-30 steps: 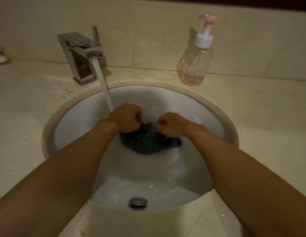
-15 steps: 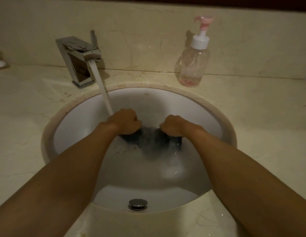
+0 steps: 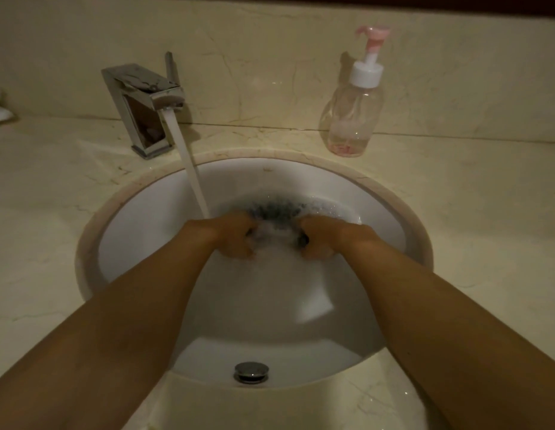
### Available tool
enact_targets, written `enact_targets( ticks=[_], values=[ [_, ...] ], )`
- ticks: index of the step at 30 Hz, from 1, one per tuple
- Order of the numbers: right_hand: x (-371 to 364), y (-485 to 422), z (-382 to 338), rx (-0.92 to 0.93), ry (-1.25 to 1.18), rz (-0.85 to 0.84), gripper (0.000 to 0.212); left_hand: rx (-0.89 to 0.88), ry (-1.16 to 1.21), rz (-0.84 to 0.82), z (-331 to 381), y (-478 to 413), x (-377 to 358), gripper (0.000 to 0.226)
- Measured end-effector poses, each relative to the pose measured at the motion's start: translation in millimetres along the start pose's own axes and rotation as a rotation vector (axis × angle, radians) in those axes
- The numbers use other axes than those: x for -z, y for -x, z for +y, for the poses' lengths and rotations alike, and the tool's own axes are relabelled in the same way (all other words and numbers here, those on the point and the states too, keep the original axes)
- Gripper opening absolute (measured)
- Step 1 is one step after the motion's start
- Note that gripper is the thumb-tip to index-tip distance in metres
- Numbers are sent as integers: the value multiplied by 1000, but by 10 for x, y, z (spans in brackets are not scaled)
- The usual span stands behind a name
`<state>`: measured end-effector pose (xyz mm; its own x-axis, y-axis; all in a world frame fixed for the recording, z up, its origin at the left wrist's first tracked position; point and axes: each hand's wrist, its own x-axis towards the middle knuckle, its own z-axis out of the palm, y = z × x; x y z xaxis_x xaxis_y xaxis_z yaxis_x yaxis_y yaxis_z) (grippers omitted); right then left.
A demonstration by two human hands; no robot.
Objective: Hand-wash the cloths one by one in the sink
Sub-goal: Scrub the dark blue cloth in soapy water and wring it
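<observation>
Both fists clamp the dark cloth [image 3: 274, 212] low in the sink [image 3: 139, 231], under foamy water. My left hand [image 3: 235, 235] grips one end right by the tap stream [image 3: 189, 169], and my right hand [image 3: 316, 240] grips the other, probably so I can rub the stretch between them. Soap bottle [image 3: 353, 119] stands on the counter behind.

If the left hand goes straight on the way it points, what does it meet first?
The left hand would push into the dark cloth it grips; behind that, probably the sink's far wall, though depth is unclear.
</observation>
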<state>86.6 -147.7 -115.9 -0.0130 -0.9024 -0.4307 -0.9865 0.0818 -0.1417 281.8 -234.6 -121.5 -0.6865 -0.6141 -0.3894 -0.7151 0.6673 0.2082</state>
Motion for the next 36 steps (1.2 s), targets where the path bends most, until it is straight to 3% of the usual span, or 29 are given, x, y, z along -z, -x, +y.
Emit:
enact_targets(
  ticks=[3,7,11,14,16,18,20,22,23,25,27,29,31,34,36],
  values=[
    [7,23,-76,1,-93,47,27,54,70,93,24,9,6,37],
    [42,16,-18,-56,-299,-19,39,113,243,89,-52,-10,34,28],
    [110,33,57,-152,-197,219,44,98,204,362,-138,-11,49,31],
    [153,65,62,-66,-328,336,33,2,248,502,-134,-15,53,16],
    [119,56,40,20,-335,171,37,-43,231,294,-53,-26,61,22],
    [42,53,-36,50,-276,-14,61,-28,189,59,22,-53,37,36],
    [-8,35,-38,35,-246,-56,81,-4,165,-39,25,-74,-8,63],
    [-22,18,4,29,-162,-89,66,37,43,-91,-8,-54,-31,92],
    [-20,13,17,22,-108,-91,54,53,-9,-93,-34,-49,-28,86],
    [-1,24,-14,-6,-64,-11,32,47,27,5,-46,-33,-3,47],
    [26,17,-33,-64,-227,58,24,35,162,139,-33,-45,33,23],
    [54,-8,-26,-138,-412,-3,27,59,242,124,15,-39,82,21],
    [91,21,-35,-194,-463,-24,32,99,179,82,3,-42,104,27],
    [128,46,-21,-199,-272,243,46,114,107,179,-56,-9,134,31],
    [184,78,-48,-127,-288,399,39,81,100,313,-59,3,142,29]
  ],
)
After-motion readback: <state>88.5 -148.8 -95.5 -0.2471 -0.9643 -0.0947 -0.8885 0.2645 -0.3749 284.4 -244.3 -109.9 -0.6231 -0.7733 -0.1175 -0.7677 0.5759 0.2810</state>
